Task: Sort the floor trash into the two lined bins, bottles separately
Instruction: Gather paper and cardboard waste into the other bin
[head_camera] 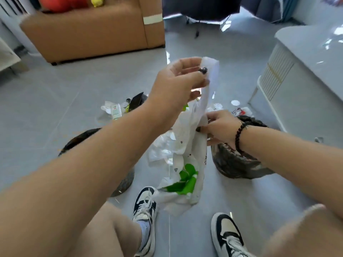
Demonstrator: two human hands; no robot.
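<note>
My left hand (178, 80) pinched the handle of the white plastic bag (187, 164) up at centre frame while my right hand (219, 127) gripped it lower down, the bag dangling between the two black-lined bins. I judged the right bin (239, 164) the closer drop, so bunching the loose tail first seemed wise. More trash (117, 108) lay on the floor beyond.

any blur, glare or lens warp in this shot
Head view: motion blur softens the left hand, right hand and white plastic bag; window glare streaks the glossy floor and white table; wide-angle warp stretches forearms and knees at the bottom edge.
</note>
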